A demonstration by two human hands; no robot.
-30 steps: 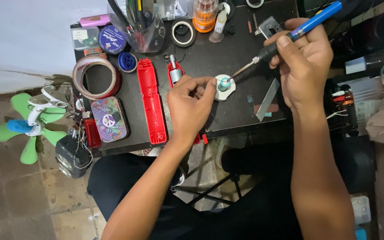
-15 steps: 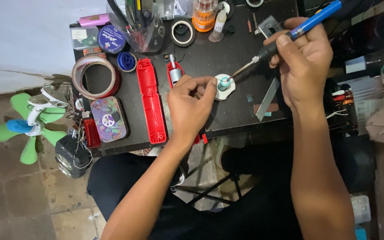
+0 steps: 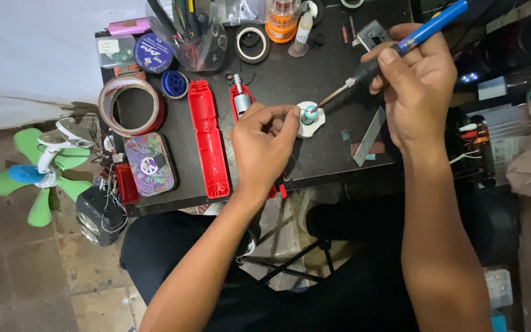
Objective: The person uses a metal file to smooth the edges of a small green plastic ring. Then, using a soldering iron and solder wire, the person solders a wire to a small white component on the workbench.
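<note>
My right hand (image 3: 418,89) grips a soldering iron with a blue handle (image 3: 401,48); its metal tip touches a small teal part (image 3: 310,114). That part sits on a white round piece (image 3: 312,123) on the black table (image 3: 278,80). My left hand (image 3: 262,144) pinches the teal part between thumb and forefinger and holds it still. Just left of this hand lie a long red casing half (image 3: 207,141) and a small silver motor in a red shell (image 3: 239,101).
A roll of brown tape (image 3: 131,106), a patterned tin (image 3: 149,163), a blue spool (image 3: 174,83), a clear cup of tools (image 3: 187,31), a tape ring (image 3: 252,43) and a metal blade (image 3: 370,129) lie around. A green fan (image 3: 35,172) stands on the floor at left.
</note>
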